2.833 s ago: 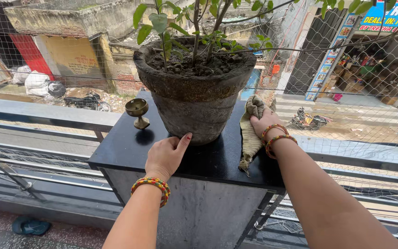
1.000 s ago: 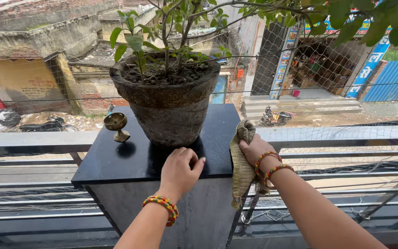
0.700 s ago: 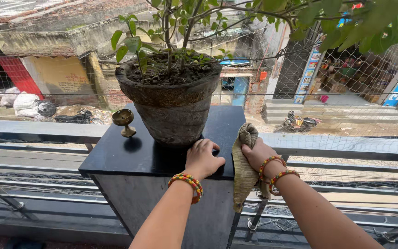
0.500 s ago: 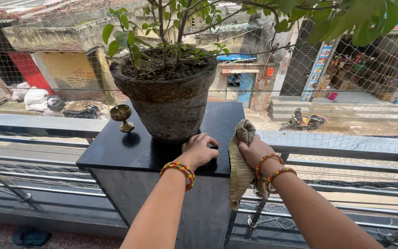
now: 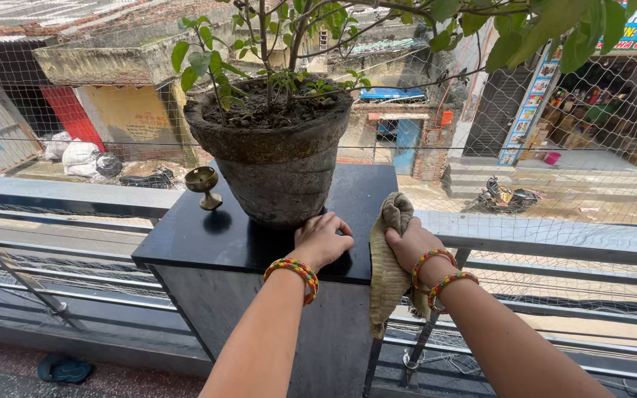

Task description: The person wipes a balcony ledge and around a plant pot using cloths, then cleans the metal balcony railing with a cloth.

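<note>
A big grey clay pot (image 5: 278, 166) with soil and a leafy plant stands on a black stone slab (image 5: 193, 239) topping a pillar. My left hand (image 5: 322, 239) rests on the slab with its fingers against the pot's base, holding nothing. My right hand (image 5: 412, 243) presses a beige cloth (image 5: 386, 269) against the slab's right edge; the cloth hangs down the pillar's side. Both wrists wear coloured bangles. A small brass goblet-shaped lamp (image 5: 204, 186) stands on the slab left of the pot.
A metal railing (image 5: 554, 236) with wire netting runs left and right of the pillar. Beyond it lie a street, parked motorbikes (image 5: 506, 197) and buildings. A dark slipper (image 5: 60, 368) lies on the floor at lower left. Plant branches overhang the top.
My left hand has slid right along the slab to the pot's base. My right hand moved the cloth from the slab's top to its right edge, and it has held still lately.
</note>
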